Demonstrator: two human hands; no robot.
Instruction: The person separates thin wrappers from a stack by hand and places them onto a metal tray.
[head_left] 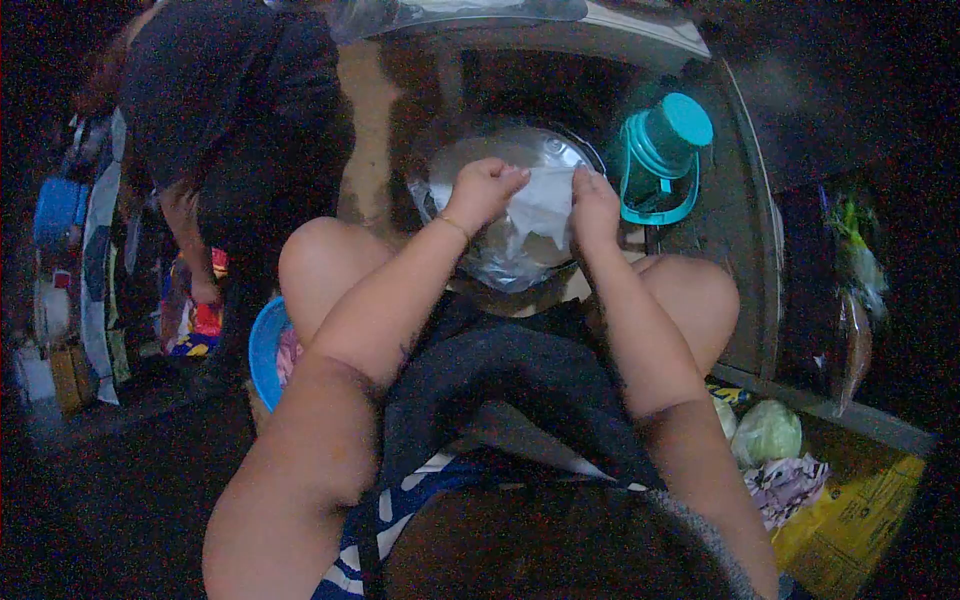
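A white cloth (545, 200) is stretched between my two hands over a round metal basin (590, 150). My left hand (482, 195) pinches its left end, fingers closed, with a thin bracelet at the wrist. My right hand (595, 205) grips the right end, fingers pressed together. The cloth's lower part hangs into the basin, where pale, shiny material (500, 265) shows; whether it is water or wet fabric I cannot tell.
A teal bucket (657, 170) with a teal scoop (683, 125) stands right of the basin. A blue tub (265, 350) is by my left knee. Another person (235, 110) bends at the left. Cabbage (767, 434) lies at the lower right.
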